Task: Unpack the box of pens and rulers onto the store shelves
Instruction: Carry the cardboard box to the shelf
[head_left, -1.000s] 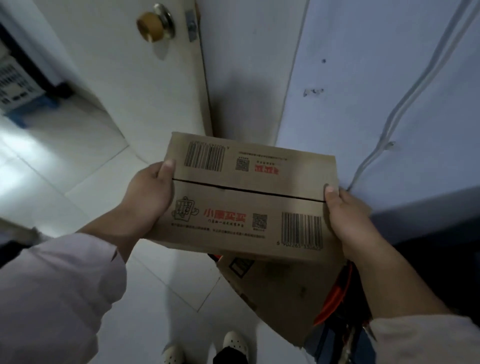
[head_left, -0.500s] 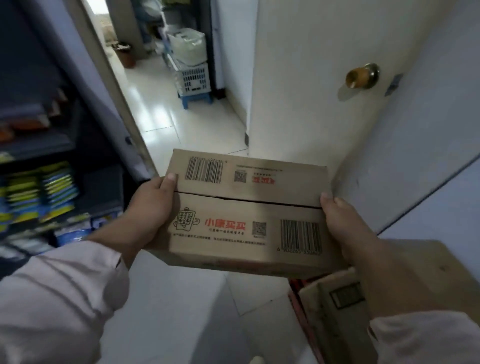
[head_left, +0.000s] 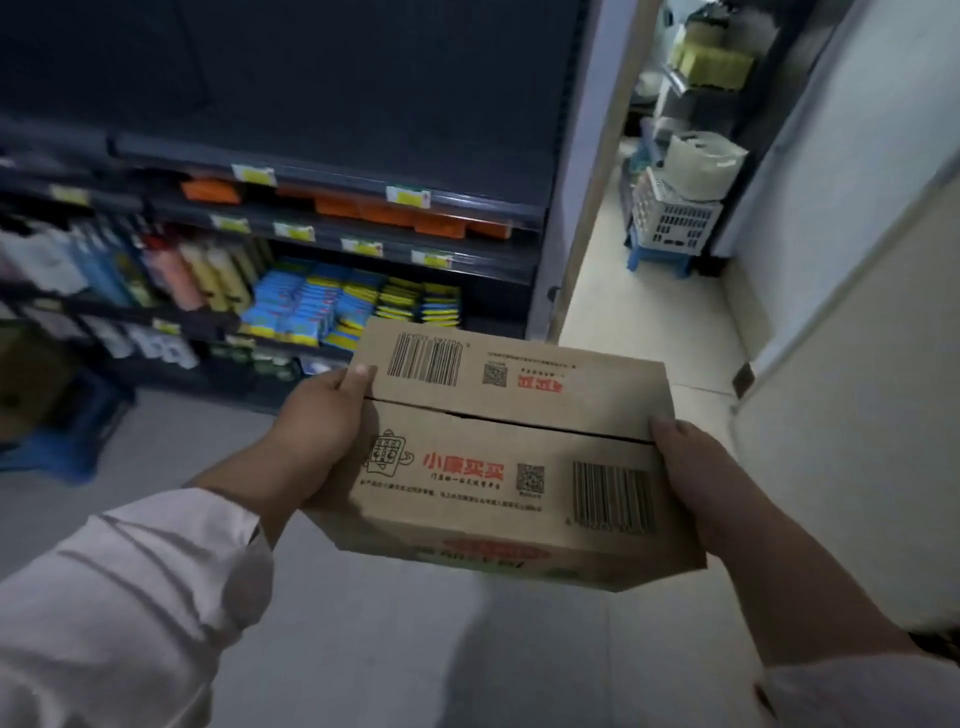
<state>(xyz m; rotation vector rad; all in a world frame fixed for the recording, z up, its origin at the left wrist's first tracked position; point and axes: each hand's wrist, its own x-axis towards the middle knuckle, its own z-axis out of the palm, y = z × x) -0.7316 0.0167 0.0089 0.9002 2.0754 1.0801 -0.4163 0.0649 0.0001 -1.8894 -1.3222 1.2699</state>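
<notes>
A closed brown cardboard box (head_left: 511, 452) printed with 2 barcodes is held between both hands. The left hand (head_left: 314, 441) clasps its left end, thumb on the top flap; the right hand (head_left: 696, 480) clasps its right end likewise. Beyond the left hand stand dark store shelves (head_left: 332, 179) of coloured packets (head_left: 311, 312). Far beyond the right hand sits a white slotted plastic basket (head_left: 675, 221).

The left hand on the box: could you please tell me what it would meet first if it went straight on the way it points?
Probably the blue and yellow packets on the store shelves: the left hand points past the cardboard box toward them, though depth is unclear.
</notes>
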